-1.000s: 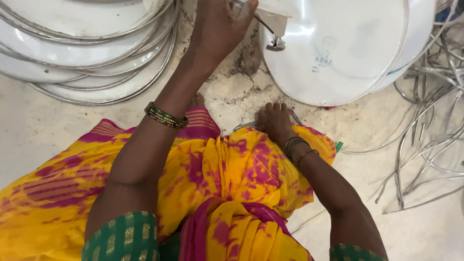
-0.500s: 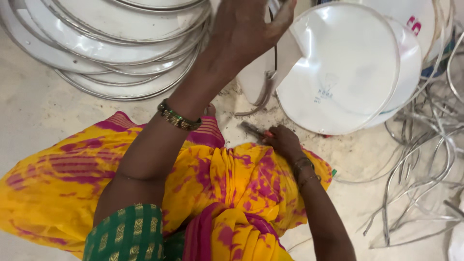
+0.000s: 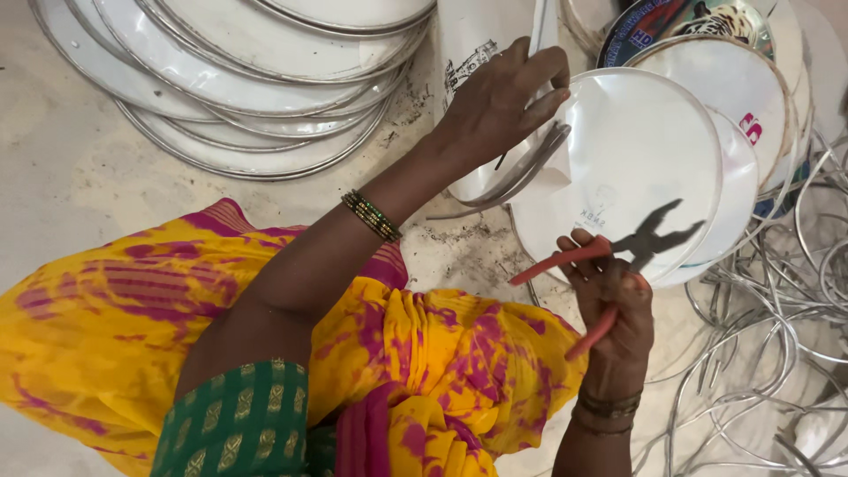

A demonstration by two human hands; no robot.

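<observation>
While the left hand is clenched on the rim of a white round disc together with a bent metal ring, the right hand grasps red-handled pliers with the dark jaws spread open, lying over the disc's lower edge. Beyond the left hand, a stack of white ringed discs rests on the floor. Beside the right hand, on its outer side, loose wire rings are tangled. Under both forearms lies yellow and pink cloth.

The stacked white discs run off the top edge, and the wire rings off the right.
</observation>
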